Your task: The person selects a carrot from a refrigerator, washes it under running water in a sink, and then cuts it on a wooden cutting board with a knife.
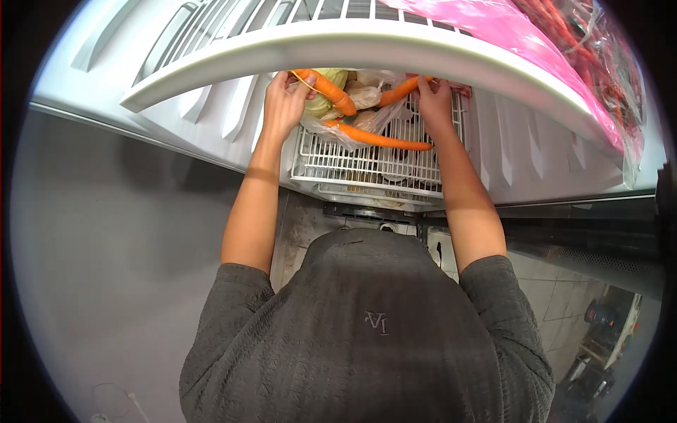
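Observation:
My left hand (283, 106) is closed on the upper end of a carrot (330, 93), which slants down to the right. My right hand (435, 106) has its fingers closed round the end of a second carrot (400, 91), under the edge of the upper shelf. A third carrot (384, 138) lies across a clear plastic bag (343, 135) and the lower wire rack (367, 168), below both hands. Behind the left carrot is a pale green cabbage (319, 106), partly covered. Other bagged items (365, 96) between the hands are hard to make out.
An upper wire shelf with a thick white front edge (352, 49) crosses above my hands. On it, at right, sit a pink plastic bag (493, 32) and a clear bag of red peppers (582, 49). Ribbed white fridge walls (493, 141) flank the rack.

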The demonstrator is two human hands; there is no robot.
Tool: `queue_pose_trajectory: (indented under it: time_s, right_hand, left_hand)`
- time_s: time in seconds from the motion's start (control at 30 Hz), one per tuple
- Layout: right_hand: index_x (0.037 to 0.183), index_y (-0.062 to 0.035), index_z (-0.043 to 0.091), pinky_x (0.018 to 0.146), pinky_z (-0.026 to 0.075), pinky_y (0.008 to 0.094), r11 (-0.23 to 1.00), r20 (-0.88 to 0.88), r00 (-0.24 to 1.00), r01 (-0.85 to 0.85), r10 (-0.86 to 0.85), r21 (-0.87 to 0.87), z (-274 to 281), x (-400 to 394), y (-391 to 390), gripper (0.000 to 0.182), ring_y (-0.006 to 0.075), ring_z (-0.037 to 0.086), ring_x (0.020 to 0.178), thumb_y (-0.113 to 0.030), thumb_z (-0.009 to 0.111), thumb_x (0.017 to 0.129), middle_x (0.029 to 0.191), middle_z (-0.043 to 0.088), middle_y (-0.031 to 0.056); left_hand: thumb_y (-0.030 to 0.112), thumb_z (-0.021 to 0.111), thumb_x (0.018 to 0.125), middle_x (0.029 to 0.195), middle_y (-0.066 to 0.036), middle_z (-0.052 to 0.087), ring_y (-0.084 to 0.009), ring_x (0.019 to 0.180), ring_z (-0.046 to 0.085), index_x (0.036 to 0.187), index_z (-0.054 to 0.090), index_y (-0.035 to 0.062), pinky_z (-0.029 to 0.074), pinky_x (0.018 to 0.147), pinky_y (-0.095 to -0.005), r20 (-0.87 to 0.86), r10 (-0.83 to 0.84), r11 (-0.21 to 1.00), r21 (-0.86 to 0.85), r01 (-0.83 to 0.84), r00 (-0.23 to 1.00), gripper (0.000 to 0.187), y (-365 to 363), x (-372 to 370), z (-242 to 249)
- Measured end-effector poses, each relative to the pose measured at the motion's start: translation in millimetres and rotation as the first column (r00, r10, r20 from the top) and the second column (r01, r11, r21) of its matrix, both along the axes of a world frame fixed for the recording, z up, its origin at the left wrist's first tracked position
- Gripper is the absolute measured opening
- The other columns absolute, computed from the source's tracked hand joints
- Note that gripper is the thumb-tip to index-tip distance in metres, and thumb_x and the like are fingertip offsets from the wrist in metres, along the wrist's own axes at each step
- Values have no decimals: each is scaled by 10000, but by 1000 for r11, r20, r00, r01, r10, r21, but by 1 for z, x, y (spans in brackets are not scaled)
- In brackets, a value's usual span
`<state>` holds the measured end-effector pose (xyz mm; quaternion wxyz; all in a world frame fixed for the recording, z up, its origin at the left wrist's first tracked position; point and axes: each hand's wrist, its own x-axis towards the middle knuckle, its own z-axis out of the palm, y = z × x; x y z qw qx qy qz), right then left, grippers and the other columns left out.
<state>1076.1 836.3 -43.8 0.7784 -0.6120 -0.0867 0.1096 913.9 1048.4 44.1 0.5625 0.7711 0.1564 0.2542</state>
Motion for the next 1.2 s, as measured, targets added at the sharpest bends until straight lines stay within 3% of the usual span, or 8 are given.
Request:
queue_pose_trajectory:
  time_s: [0.13,0.23,0.33,0.4,0.53,0.73,1.0,1.2]
  right_hand:
    - [1307,34,333,950,456,351,906,120,993,51,0,-419,3,-14,-14,641,280,545,1062,-285,652,851,1202,501,206]
    - [1282,67,375,940,438,362,601,150,987,89,52,-794,7,-59,-39,759,281,552,1076,-344,737,756,1209,516,242]
    - [1254,50,436,887,460,352,364,73,883,-115,464,-924,5,-72,-65,741,254,594,1015,-334,770,716,1187,553,238]
    - [1192,25,489,818,495,336,484,-114,911,-312,396,-817,1,-63,-65,648,228,631,911,-288,785,707,1066,613,182]
    - [1132,4,510,746,517,297,591,-7,933,-234,361,-772,7,-56,-63,540,191,646,833,-217,782,720,971,632,114]
    - [1120,7,510,797,538,271,973,-249,948,-222,199,-64,3,-54,-51,303,174,628,873,-106,636,869,1021,595,91]
    - [1188,-11,483,880,515,284,976,-111,990,-65,90,208,2,-43,-33,278,173,574,1028,-47,535,917,1101,566,81]
    - [1216,-40,457,965,462,323,963,-19,999,-26,32,267,15,-42,-33,288,207,554,1089,-30,501,932,1143,555,99]
  left_hand:
    - [81,612,872,981,-144,609,-156,691,632,1104,505,-72,510,628,-246,86,-26,998,-57,31,996,297,2,-2,-9]
    - [91,617,874,976,-143,606,-162,731,636,1112,499,-71,515,647,-252,72,-9,996,-85,15,997,311,-1,1,-3]
    - [115,648,861,934,-139,602,-175,737,644,1116,491,-66,526,643,-264,56,8,996,-92,-3,998,350,-2,1,-9]
    - [156,675,840,885,-138,613,-170,651,662,1067,509,-71,526,590,-240,60,70,996,-59,-66,996,361,-2,3,-13]
    - [198,689,827,825,-119,619,-159,636,662,1009,537,-65,518,572,-240,35,82,994,-71,-79,996,354,-2,2,-8]
    - [221,699,825,817,-100,606,-146,684,651,973,587,-59,510,611,-238,-18,95,995,11,-95,995,336,-5,3,-8]
    - [174,646,873,994,-128,630,-143,821,623,1075,558,-47,487,734,-259,120,-37,952,306,-1,992,313,3,-1,-12]
    - [102,574,903,1118,-157,530,-211,926,614,1178,490,-46,511,769,-289,241,-133,977,195,86,962,324,-6,2,-3]
